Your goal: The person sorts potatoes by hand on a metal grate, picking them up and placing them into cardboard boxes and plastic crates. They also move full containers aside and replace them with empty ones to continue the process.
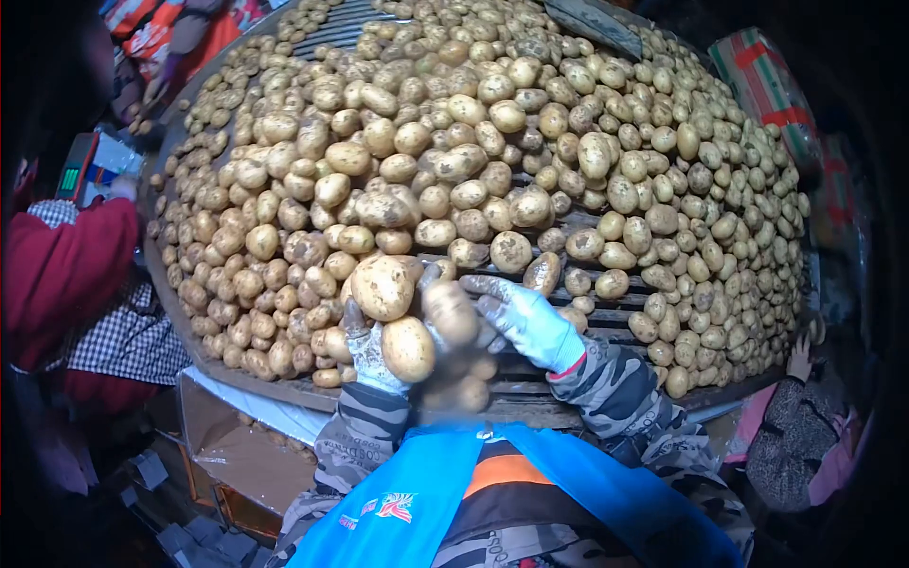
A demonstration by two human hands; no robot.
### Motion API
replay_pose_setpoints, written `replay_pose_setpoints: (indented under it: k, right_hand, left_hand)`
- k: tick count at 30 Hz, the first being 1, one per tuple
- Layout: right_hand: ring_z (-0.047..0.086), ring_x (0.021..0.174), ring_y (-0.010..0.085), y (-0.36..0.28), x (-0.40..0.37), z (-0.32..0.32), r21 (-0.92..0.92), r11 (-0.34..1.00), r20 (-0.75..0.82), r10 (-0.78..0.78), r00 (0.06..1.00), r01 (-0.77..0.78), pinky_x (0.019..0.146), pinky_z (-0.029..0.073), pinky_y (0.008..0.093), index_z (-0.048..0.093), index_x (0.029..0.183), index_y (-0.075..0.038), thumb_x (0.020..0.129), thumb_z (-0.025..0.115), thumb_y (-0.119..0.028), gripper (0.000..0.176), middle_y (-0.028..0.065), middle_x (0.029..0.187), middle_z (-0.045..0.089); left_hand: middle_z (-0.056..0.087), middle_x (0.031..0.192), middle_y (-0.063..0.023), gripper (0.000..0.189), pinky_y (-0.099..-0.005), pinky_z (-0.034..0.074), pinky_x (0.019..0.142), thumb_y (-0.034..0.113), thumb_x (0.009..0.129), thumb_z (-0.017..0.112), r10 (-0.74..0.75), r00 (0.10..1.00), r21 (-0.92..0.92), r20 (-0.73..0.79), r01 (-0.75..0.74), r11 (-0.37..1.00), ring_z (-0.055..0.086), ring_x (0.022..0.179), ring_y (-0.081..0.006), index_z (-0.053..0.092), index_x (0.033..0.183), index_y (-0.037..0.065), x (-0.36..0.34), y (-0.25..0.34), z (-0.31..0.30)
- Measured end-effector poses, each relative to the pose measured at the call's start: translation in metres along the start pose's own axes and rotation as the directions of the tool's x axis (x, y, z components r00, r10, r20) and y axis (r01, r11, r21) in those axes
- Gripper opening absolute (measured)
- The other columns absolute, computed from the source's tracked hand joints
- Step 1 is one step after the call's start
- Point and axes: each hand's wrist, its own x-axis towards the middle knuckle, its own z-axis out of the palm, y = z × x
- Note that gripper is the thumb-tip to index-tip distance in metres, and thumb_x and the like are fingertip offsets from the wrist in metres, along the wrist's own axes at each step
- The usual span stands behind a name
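Observation:
My left hand [373, 360], in a dirt-stained white glove, is closed around potatoes. One large potato [383, 288] sits at the top of this grip, and another potato [408, 349] rests against the palm side. From the right reaches my right hand [524, 320], in a pale blue and white glove with soiled fingertips. Its fingers are bent at a motion-blurred potato [452, 312] between the two hands. Below that, more blurred potatoes [468, 386] show close in front of my body.
A wide slatted table [620, 305] bears a large heap of potatoes [379, 133]. Persons stand at its left and right edges, one in a red sleeve [80, 270], another in a grey sleeve [793, 431]. A cardboard box [227, 440] stands below the near left edge.

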Motion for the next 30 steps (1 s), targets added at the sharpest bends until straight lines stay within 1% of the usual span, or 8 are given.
replay_pose_setpoints:
  k: [3, 5, 11, 14, 15, 16, 22, 30]
  right_hand:
    - [0.056, 0.09, 0.0102, 0.009, 0.0, -0.008, 0.051, 0.989, 0.114, -0.146, 0.983, 0.141, 0.076, 0.049, 0.0227, 0.048, 0.131, -0.003, 0.09, 0.057, -0.004, 0.041, 0.0069, 0.112, 0.059]
    - [0.056, 0.11, 0.0211, 0.004, 0.002, -0.037, -0.581, 0.688, 0.18, -0.414, 0.893, 0.436, 0.092, 0.047, 0.0325, 0.05, 0.128, 0.001, 0.088, 0.058, -0.007, 0.042, 0.0136, 0.119, 0.058]
    - [0.055, 0.114, 0.0352, -0.066, 0.041, -0.101, -0.995, -0.024, 0.08, -0.768, 0.636, 0.095, 0.097, 0.045, 0.0429, 0.051, 0.128, -0.006, 0.081, 0.067, -0.029, 0.056, 0.0214, 0.129, 0.051]
    - [0.052, 0.116, 0.0364, -0.079, 0.094, -0.085, -0.996, 0.056, -0.08, -0.416, 0.906, -0.062, 0.098, 0.042, 0.0454, 0.042, 0.138, -0.01, 0.076, 0.062, -0.059, 0.081, 0.0221, 0.133, 0.048]
    - [0.041, 0.127, 0.04, -0.067, 0.095, -0.056, -0.993, -0.042, -0.095, -0.308, 0.947, -0.114, 0.105, 0.035, 0.0455, 0.041, 0.14, -0.012, 0.072, 0.066, -0.055, 0.084, 0.0228, 0.143, 0.037]
    - [0.044, 0.124, 0.0398, -0.066, 0.088, -0.044, -0.997, -0.008, -0.071, -0.277, 0.958, -0.077, 0.103, 0.036, 0.0471, 0.04, 0.141, -0.014, 0.071, 0.064, -0.057, 0.085, 0.0229, 0.144, 0.035]
    - [0.056, 0.103, 0.03, -0.015, 0.036, -0.035, -0.913, -0.279, 0.408, -0.603, 0.685, 0.298, 0.083, 0.046, 0.0477, 0.061, 0.113, -0.014, 0.067, 0.064, -0.024, 0.047, 0.0154, 0.12, 0.056]
    - [0.049, 0.12, 0.0341, -0.045, -0.014, -0.137, -0.964, -0.175, 0.011, -0.781, 0.625, -0.202, 0.099, 0.041, 0.0433, 0.046, 0.135, -0.009, 0.073, 0.069, -0.013, 0.066, 0.0185, 0.131, 0.051]
  left_hand:
    - [0.04, 0.139, -0.0207, 0.057, -0.0494, 0.033, 0.11, 0.049, 0.095, 0.037, -0.122, 0.992, -0.452, 0.022, 0.119, 0.884, 0.039, 0.129, -0.036, 0.04, 0.135, 0.009, 0.005, 0.009, 0.019]
    - [0.044, 0.135, -0.0228, 0.075, -0.0512, 0.04, 0.105, 0.064, 0.089, 0.037, -0.319, 0.943, -0.533, -0.099, 0.22, 0.817, 0.045, 0.122, -0.0408, 0.038, 0.137, 0.006, 0.003, 0.011, 0.027]
    - [0.038, 0.141, -0.0239, 0.079, -0.0516, 0.042, 0.102, 0.069, 0.09, 0.027, -0.324, 0.933, -0.494, -0.158, 0.209, 0.844, 0.048, 0.118, -0.0411, 0.034, 0.14, 0.008, 0.001, 0.023, 0.039]
    - [0.041, 0.138, -0.0227, 0.074, -0.0516, 0.046, 0.097, 0.067, 0.09, 0.032, -0.341, 0.878, -0.569, 0.335, 0.477, 0.67, 0.05, 0.113, -0.0416, 0.037, 0.136, 0.009, 0.004, 0.043, 0.042]
    - [0.048, 0.13, -0.0213, 0.066, -0.0541, 0.051, 0.085, 0.063, 0.089, 0.039, -0.426, 0.889, 0.072, -0.171, 0.442, 0.894, 0.054, 0.106, -0.0413, 0.042, 0.13, 0.011, 0.001, 0.054, 0.068]
    - [0.051, 0.124, -0.0241, 0.064, -0.0537, 0.052, 0.079, 0.058, 0.092, 0.04, -0.463, 0.886, -0.273, -0.006, 0.444, 0.853, 0.055, 0.105, -0.0435, 0.039, 0.135, 0.011, -0.001, 0.059, 0.081]
    - [0.048, 0.129, -0.0129, 0.049, -0.0632, 0.046, 0.079, 0.044, 0.092, 0.049, -0.277, 0.926, -0.518, 0.258, 0.375, 0.769, 0.051, 0.107, -0.0495, 0.04, 0.132, 0.015, -0.009, 0.044, 0.041]
    - [0.048, 0.127, -0.015, 0.055, -0.0612, 0.046, 0.079, 0.047, 0.089, 0.052, -0.268, 0.962, -0.506, 0.049, 0.255, 0.824, 0.052, 0.106, -0.0481, 0.04, 0.132, 0.014, -0.035, 0.055, 0.039]
